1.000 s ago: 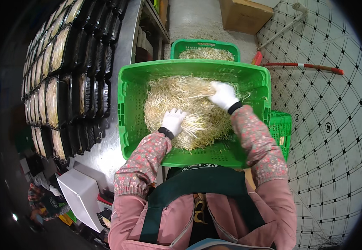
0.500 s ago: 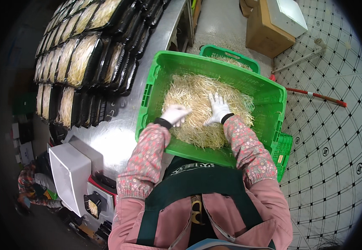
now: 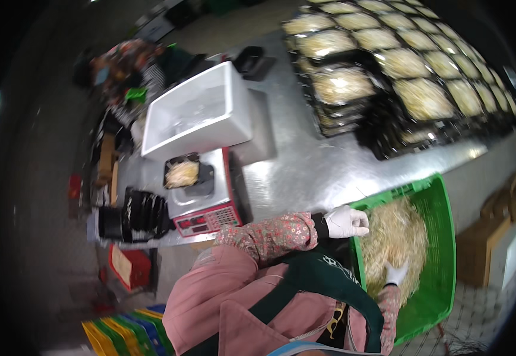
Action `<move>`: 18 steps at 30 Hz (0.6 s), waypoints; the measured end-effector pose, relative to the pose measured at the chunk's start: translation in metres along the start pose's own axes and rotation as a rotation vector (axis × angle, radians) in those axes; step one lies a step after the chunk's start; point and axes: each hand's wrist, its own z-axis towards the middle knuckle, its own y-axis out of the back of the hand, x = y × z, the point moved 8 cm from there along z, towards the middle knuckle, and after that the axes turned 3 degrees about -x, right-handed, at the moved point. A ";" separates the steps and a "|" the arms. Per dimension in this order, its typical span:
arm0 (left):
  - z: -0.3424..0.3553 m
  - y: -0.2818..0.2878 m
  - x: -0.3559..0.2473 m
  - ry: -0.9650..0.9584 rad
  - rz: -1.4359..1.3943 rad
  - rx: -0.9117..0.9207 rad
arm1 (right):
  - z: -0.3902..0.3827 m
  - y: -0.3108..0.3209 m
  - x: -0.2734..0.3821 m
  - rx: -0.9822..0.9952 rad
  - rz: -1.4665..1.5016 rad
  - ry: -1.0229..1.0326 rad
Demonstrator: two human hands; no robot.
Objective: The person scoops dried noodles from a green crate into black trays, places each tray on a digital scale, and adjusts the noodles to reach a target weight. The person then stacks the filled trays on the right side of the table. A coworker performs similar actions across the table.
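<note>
Left hand moved to rim of crate, sprouts under right hand

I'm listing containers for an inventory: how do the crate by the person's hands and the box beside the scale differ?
The crate is green; the box is white. The crate holds a heap of pale sprouts; no sprouts show in the box. The crate has the right hand in it; the box stands farther off, on the metal table. Both are open-topped.
</note>
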 end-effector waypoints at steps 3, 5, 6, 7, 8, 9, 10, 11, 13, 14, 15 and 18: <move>-0.060 0.064 0.013 0.018 -0.227 -0.343 | 0.004 0.014 0.022 0.043 -0.025 -0.106; -0.109 0.114 0.025 0.064 -0.361 -0.608 | 0.010 0.015 0.009 -0.004 0.046 -0.028; -0.146 0.140 0.033 0.060 -0.343 -0.825 | 0.014 0.006 0.011 -0.025 0.002 0.049; -0.179 0.162 0.044 0.056 -0.328 -1.019 | 0.014 0.003 0.006 -0.058 -0.048 0.106; -0.207 0.181 0.063 0.029 -0.309 -1.182 | 0.011 0.003 0.001 -0.106 -0.089 0.142; -0.241 0.197 0.087 0.004 -0.287 -1.357 | 0.013 -0.001 0.004 -0.046 -0.020 0.094; -0.276 0.212 0.092 -0.078 -0.255 -1.497 | 0.013 -0.003 0.011 0.013 0.054 0.045; -0.312 0.220 0.110 -0.077 -0.345 -1.597 | 0.012 -0.003 0.017 0.071 0.126 -0.007; -0.369 0.227 0.137 0.060 -0.421 -1.740 | 0.014 0.009 0.023 0.066 0.103 -0.053; -0.392 0.228 0.147 0.082 -0.475 -1.775 | 0.016 0.013 0.019 0.060 0.153 -0.043; -0.421 0.227 0.169 0.109 -0.449 -1.825 | 0.021 0.014 0.012 0.059 0.200 -0.036; -0.486 0.222 0.183 0.208 -0.436 -1.885 | 0.022 0.030 0.013 -0.002 0.591 0.012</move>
